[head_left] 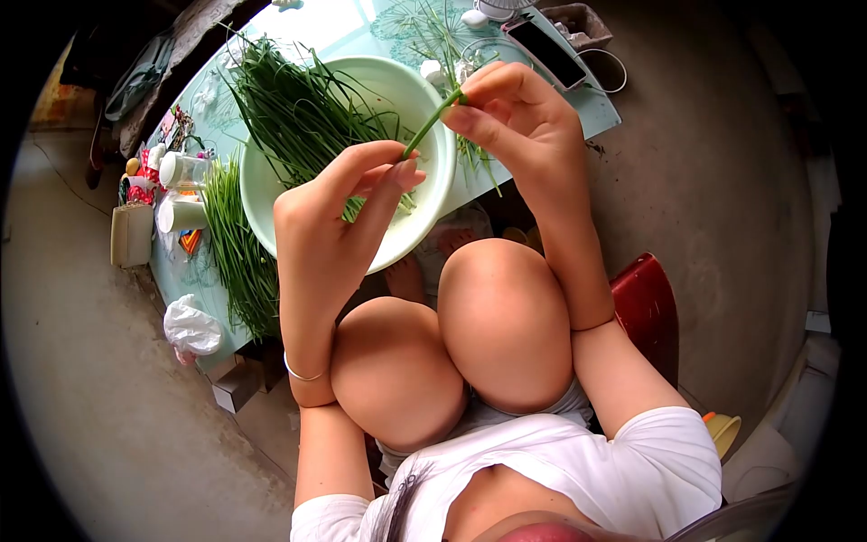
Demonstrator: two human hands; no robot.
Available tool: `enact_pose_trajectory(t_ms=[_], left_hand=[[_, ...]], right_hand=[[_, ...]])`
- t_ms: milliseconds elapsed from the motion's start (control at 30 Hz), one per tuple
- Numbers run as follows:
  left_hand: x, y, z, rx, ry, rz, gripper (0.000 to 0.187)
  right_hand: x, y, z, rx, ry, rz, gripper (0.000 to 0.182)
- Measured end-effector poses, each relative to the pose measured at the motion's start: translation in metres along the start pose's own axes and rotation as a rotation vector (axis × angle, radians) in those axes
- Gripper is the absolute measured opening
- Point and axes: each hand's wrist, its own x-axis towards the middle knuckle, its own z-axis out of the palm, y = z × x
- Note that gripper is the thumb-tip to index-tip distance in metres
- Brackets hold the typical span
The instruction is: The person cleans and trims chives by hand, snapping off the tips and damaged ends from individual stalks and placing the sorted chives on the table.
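My left hand (336, 215) pinches the lower end of a short green chive stalk (434, 124) between thumb and fingertips. At its upper end, the thumb and forefinger of my right hand (526, 117) are closed on the same stalk, which slants between the two hands. Behind my left hand, a big bunch of green chives (293, 108) lies in a pale green basin (440, 185), partly over its rim. A second bunch of chives (239, 248) rests on the table, left of the basin. Loose thin stalks (433, 41) are strewn beyond the basin, near my right hand.
On the glass-topped table (591, 108) are a phone (545, 52), a clear jar (183, 170), a white cup (181, 213) and a crumpled white plastic bag (192, 327). A red stool (646, 303) stands to the right of my knees.
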Motion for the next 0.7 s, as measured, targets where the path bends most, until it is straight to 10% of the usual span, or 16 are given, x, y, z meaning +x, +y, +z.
enact_pose_trajectory(t_ms=[400, 700], left_hand=[[0.000, -0.005, -0.008, -0.245, -0.017, -0.128, 0.013], [-0.003, -0.013, -0.101, -0.095, 0.372, -0.014, 0.021]], right_hand=[[0.000, 0.003, 0.004, -0.346, -0.199, -0.223, 0.013], [-0.002, 0.005, 0.005, -0.371, -0.297, -0.209, 0.012]])
